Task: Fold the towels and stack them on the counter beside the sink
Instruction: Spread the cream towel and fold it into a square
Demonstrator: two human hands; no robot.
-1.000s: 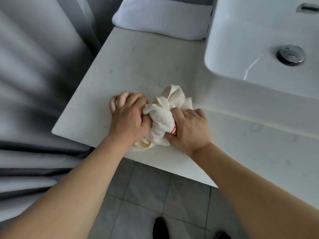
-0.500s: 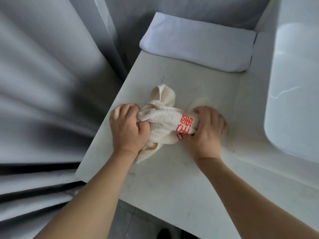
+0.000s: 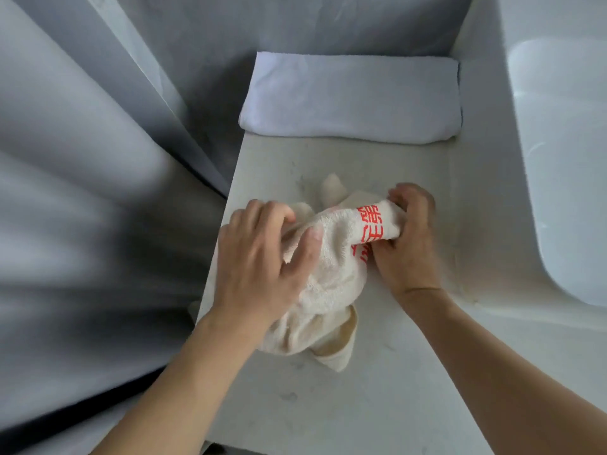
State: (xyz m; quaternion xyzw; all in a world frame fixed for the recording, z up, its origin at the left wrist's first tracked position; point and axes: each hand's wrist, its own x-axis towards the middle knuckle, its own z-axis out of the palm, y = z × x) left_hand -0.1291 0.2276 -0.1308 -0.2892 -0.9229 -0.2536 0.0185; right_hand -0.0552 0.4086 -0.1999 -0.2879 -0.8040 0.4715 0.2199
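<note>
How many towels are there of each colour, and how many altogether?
White towel, folded at the back of the counter: 1
Cream towel with red writing, bunched in the left hand and right hand: 1
Total: 2

The sink (image 3: 565, 178) is cut off at the right edge, and the cream towel (image 3: 331, 274) hides the left hand (image 3: 259, 274) fingertips.

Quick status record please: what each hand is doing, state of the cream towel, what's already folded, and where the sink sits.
left hand: grip on the bunched left part of the cream towel
right hand: grip on the end with red lettering
cream towel: crumpled on the counter, not yet folded
white towel: folded, at the counter's far end
sink: right of the counter
</note>
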